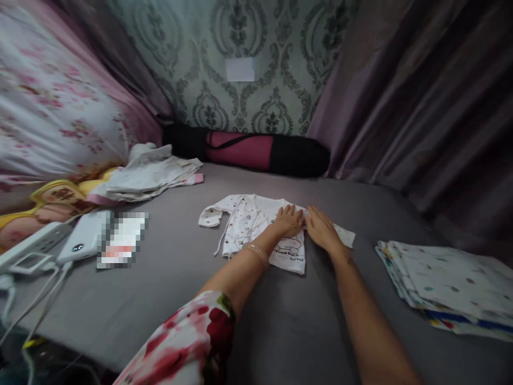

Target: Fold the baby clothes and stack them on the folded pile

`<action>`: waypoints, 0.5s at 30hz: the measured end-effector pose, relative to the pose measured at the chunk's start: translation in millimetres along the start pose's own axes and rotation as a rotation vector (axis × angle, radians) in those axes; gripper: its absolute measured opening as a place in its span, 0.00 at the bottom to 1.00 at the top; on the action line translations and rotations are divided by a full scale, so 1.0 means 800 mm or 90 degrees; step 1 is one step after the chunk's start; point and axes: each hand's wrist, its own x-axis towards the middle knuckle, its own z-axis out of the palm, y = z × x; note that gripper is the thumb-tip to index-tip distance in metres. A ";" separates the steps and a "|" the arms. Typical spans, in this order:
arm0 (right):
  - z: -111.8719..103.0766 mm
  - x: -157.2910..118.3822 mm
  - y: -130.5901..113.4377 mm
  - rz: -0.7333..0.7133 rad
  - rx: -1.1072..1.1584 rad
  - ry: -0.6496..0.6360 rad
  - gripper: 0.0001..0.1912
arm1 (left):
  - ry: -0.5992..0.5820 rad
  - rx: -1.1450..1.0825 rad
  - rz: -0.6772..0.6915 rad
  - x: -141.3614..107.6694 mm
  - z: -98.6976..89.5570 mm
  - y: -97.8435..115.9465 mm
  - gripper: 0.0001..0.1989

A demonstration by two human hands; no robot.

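Observation:
A small white baby shirt (242, 224) with tiny dark prints and tie strings lies spread on the grey sheet. One sleeve reaches out to the left; the other shows past my right hand. My left hand (289, 220) rests flat on the shirt's right half, above a line drawing and lettering, with its fingers stretched out. Beside it, my right hand (321, 227) lies over the shirt's right shoulder and sleeve, fingers extended and covering part of the cloth.
A stack of folded patterned cloths (449, 278) lies at the right. To the left are rumpled clothes (154, 174), a white power bank (86, 238), a power strip (36, 246) with cables and a blurred-out item (123, 240). A black and maroon long bag (240, 151) lies against the wall.

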 end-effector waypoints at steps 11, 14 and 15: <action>0.046 0.000 -0.002 0.026 -0.069 -0.120 0.34 | 0.198 -0.076 -0.133 -0.102 -0.098 -0.120 0.28; 0.047 0.002 -0.001 0.036 -0.074 -0.122 0.33 | 0.223 -0.058 -0.303 -0.144 -0.114 -0.167 0.28; 0.048 0.002 -0.001 0.037 -0.075 -0.122 0.33 | 0.218 -0.052 -0.360 -0.156 -0.117 -0.182 0.29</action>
